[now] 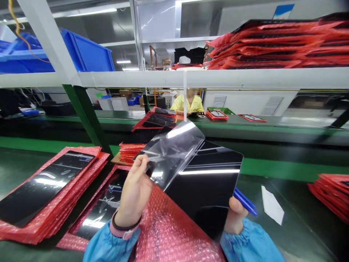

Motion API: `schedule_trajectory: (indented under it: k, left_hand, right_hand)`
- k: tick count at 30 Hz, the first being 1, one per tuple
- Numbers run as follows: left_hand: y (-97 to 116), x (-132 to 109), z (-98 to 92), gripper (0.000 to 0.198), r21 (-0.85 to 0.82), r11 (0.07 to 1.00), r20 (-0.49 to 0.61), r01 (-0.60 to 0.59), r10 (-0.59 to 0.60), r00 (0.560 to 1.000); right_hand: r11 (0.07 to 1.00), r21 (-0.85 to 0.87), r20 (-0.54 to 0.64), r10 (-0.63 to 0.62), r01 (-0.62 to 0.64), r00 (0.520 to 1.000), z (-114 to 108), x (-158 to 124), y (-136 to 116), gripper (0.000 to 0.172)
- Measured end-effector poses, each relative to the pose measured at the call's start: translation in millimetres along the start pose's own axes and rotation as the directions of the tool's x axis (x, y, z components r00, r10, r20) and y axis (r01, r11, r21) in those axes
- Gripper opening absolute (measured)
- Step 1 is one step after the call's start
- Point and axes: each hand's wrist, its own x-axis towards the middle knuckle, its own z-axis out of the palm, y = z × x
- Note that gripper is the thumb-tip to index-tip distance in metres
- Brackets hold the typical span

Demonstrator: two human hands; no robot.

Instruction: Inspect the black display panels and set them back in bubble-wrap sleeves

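Observation:
A black glossy screen panel (pixel 208 182) is tilted up in front of me, with my right hand (pixel 235 214) gripping its right edge. A blue pen-like tool (pixel 244 201) sticks out beside that hand; how it is held is partly hidden. My left hand (pixel 137 189) pinches the left corner of a clear film (pixel 174 153), which is bent up from the left part of the panel. Under the panel lies red bubble wrap (pixel 174 225). To the left of my left wrist, another dark panel (pixel 105 203) rests on red wrap.
A stack of red bubble-wrap sleeves with a panel (pixel 49 185) stands at left. More sleeves (pixel 331 193) lie at right, near white paper (pixel 272 205). Overhead, a shelf (pixel 212 78) bears blue bins (pixel 84 51) and red-wrapped panels (pixel 278 45). A person in yellow (pixel 191 104) sits across.

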Motion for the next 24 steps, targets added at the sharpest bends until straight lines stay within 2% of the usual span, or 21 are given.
schedule_trajectory:
  k: [3, 5, 8, 12, 16, 20, 24]
  left_hand:
    - [4.2, -2.8, -0.1, 0.01, -0.043, 0.989, -0.153, -0.14, 0.132, 0.979]
    - [9.3, -5.0, -0.8, 0.006, -0.033, 0.973, -0.187, -0.23, 0.22, 0.957]
    - [15.2, -8.4, -0.1, 0.005, -0.031, 0.942, -0.19, -0.333, 0.321, 0.928]
    - [17.4, -10.5, 1.6, 0.011, -0.034, 0.926, -0.165, -0.377, 0.367, 0.916]
    - [17.5, -9.1, 0.3, 0.01, -0.026, 0.924, -0.181, -0.382, 0.372, 0.91]
    - [17.6, -6.9, -1.4, 0.008, -0.011, 0.929, -0.181, -0.369, 0.361, 0.915]
    - [17.7, -4.5, -2.9, 0.006, -0.005, 0.927, -0.192, -0.375, 0.368, 0.91]
  right_hand:
    - [0.997, -0.055, -0.054, -0.061, 0.058, 0.997, 8.9, 3.8, 1.7, 0.052]
    - [0.991, -0.083, -0.073, -0.107, 0.101, 0.992, 17.4, 5.2, 2.1, 0.049]
    - [0.978, -0.129, 0.001, -0.163, 0.162, 0.987, 30.2, 2.5, 1.6, 0.049]
    - [0.973, -0.198, 0.092, -0.106, 0.123, 0.99, 36.7, -5.2, 2.2, 0.071]
    - [0.98, -0.188, 0.068, -0.048, 0.06, 0.997, 32.4, -7.0, 5.8, 0.084]
    - [0.978, -0.193, 0.07, -0.065, 0.078, 0.995, 28.2, -6.8, 8.2, 0.082]
    - [0.984, -0.158, 0.117, -0.063, 0.081, 0.991, 27.7, -10.7, 6.3, 0.069]
